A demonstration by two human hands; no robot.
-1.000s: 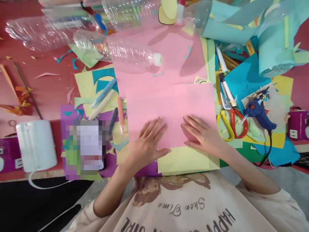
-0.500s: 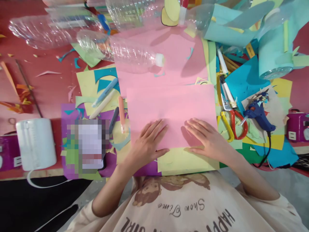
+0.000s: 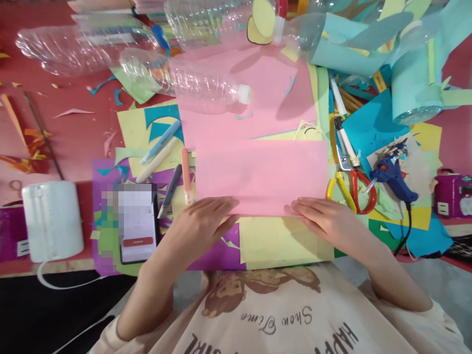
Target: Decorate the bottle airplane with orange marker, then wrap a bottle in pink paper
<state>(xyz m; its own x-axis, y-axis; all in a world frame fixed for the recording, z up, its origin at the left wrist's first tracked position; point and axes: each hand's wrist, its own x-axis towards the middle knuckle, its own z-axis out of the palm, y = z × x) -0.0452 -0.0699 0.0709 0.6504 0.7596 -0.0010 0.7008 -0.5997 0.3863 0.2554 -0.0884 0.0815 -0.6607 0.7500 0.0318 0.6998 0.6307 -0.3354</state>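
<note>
Fingers are laid over the near edge of the pink sheet, with the left hand at its left corner and the right hand at its right. A moment ago both palms were rested flatter, with the fingertips farther up the sheet; now they have been brought down to the near edge, and the far edge has been drawn closer to the body, so that more of a yellow scrap with drawn curves is uncovered beyond it. It is judged that smoothing has given way to working along the near edge, where a faint crease or bend is seen. On each hand the four fingers are kept close together, with the thumb set slightly apart and low; whether paper is pinched between them cannot be told. The sheet is placed in front of the torso, partly over a pale yellow sheet, between an orange marker and the scissors.
</note>
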